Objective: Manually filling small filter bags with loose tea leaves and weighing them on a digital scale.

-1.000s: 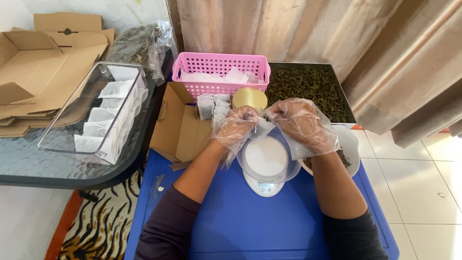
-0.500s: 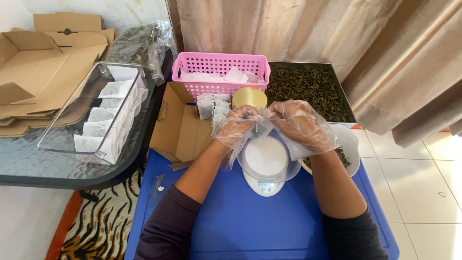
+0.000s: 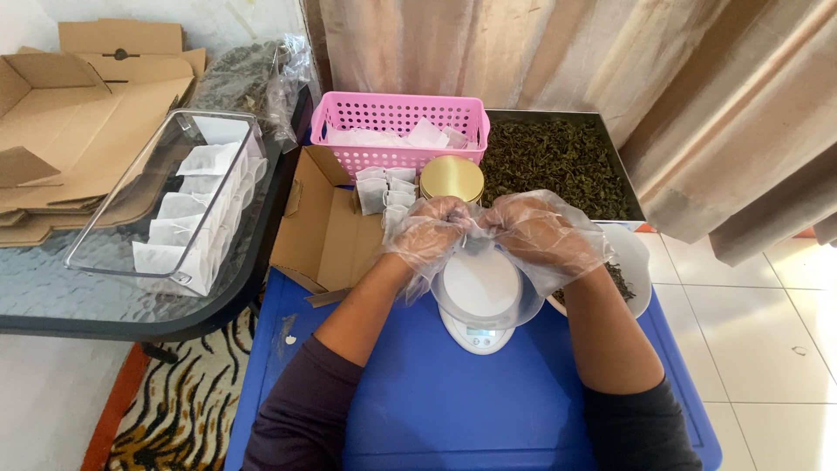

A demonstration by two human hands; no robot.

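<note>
My left hand (image 3: 429, 231) and my right hand (image 3: 539, 234) both wear loose clear plastic gloves and meet above a small white kitchen scale (image 3: 478, 296). Between their fingertips they pinch a small white tea bag (image 3: 475, 231), mostly hidden by the gloves. The scale stands on a blue surface (image 3: 453, 401). A round gold tin lid (image 3: 452, 178) lies just beyond my hands. To the right, partly under my right wrist, a white bowl (image 3: 635, 262) holds some dried leaves.
A dark tray of dried green leaves (image 3: 558, 161) sits at the back right, a pink basket (image 3: 399, 131) of white bags behind the tin. An open cardboard box (image 3: 327, 227) holds filled bags. A clear plastic bin (image 3: 179, 205) of bags rests on the glass table (image 3: 52, 288) at left.
My two hands have drawn closer together and dropped slightly toward the scale, still pinching the small bag. The view has shifted a little.
</note>
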